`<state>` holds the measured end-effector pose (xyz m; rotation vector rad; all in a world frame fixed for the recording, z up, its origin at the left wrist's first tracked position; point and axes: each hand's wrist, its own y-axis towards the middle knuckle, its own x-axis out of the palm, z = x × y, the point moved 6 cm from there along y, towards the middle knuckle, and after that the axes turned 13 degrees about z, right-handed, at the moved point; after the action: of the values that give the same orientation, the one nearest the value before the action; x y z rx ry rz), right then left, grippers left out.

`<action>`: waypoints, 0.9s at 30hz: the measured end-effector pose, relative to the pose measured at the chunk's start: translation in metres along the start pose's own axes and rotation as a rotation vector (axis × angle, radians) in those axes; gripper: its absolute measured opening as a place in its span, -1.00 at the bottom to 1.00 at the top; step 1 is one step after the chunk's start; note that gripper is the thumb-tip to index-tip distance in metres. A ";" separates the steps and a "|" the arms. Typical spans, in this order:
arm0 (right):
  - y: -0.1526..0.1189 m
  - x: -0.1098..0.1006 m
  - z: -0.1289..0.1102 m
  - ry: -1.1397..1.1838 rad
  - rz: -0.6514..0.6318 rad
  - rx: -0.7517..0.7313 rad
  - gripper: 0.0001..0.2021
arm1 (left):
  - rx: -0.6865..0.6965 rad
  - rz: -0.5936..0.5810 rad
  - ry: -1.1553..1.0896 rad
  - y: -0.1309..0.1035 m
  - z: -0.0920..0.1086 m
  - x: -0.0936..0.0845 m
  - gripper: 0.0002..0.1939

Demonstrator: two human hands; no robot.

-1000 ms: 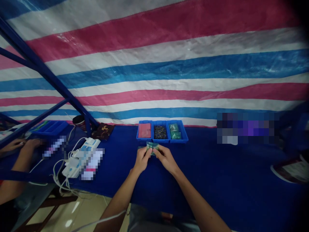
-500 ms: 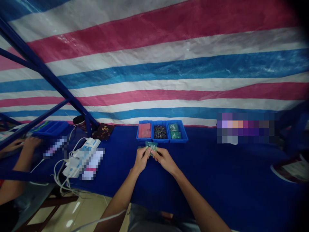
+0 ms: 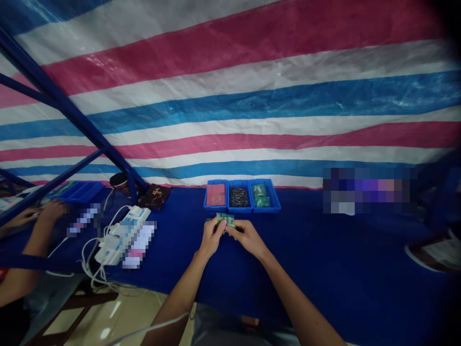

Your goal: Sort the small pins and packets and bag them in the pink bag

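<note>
A small green plastic bag (image 3: 225, 218) is pinched between my two hands, just in front of the blue bins. My left hand (image 3: 213, 234) grips its left side, thumb on top. On the other side, my right hand (image 3: 244, 234) has its fingers closed at the bag's lower right edge. What lies inside the bag is too small to make out. Behind my hands stand three joined blue bins: the left bin holds pink bags (image 3: 216, 194), the middle one loose screws (image 3: 238, 196), and the right one green bags (image 3: 260, 196).
A white power strip (image 3: 124, 235) with tangled cables lies to the left beside a blurred-out phone. A brown packet (image 3: 154, 196) is behind it. At far left a co-worker's hand (image 3: 54, 211) rests near a blue tray (image 3: 84, 191). A round container (image 3: 437, 252) stands at right.
The green bag has tipped or folded down between my fingers and shows less height. My hands have hardly moved. The co-worker's hand at left has shifted slightly.
</note>
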<state>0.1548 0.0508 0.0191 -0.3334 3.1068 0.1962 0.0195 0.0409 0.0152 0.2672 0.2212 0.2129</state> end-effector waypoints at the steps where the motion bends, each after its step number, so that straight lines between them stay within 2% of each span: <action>1: 0.000 0.001 -0.001 0.009 -0.021 0.002 -0.59 | -0.002 0.004 -0.002 0.000 0.000 0.000 -0.61; 3: 0.000 0.003 -0.003 0.029 -0.040 -0.002 -0.59 | -0.015 0.018 -0.011 0.001 0.000 -0.001 -0.60; 8: 0.000 -0.003 -0.004 0.010 0.043 -0.036 -0.53 | -0.054 0.006 -0.066 0.000 -0.003 -0.001 -0.58; 14: 0.001 -0.005 0.001 -0.019 0.032 -0.033 -0.50 | -0.051 -0.019 -0.064 -0.001 -0.003 0.001 -0.60; 16: 0.002 -0.006 0.002 -0.005 0.066 -0.034 -0.53 | -0.047 -0.009 -0.048 0.000 -0.003 0.000 -0.60; 20: 0.000 -0.014 -0.002 0.054 0.235 -0.050 -0.64 | -0.037 0.001 -0.005 0.001 -0.004 -0.001 -0.60; 23: -0.002 -0.025 -0.015 -0.016 0.349 -0.117 -0.65 | 0.007 -0.033 0.041 0.000 0.001 0.004 -0.59; 25: 0.002 -0.046 -0.030 -0.106 0.503 -0.185 -0.66 | 0.025 -0.035 0.050 0.000 0.003 0.006 -0.59; 27: 0.013 -0.074 -0.043 -0.127 0.635 -0.212 -0.69 | 0.022 0.013 0.048 0.000 0.004 0.002 -0.61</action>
<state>0.2248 0.0737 0.0653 0.6517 2.9528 0.5242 0.0223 0.0408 0.0186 0.2858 0.2693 0.2295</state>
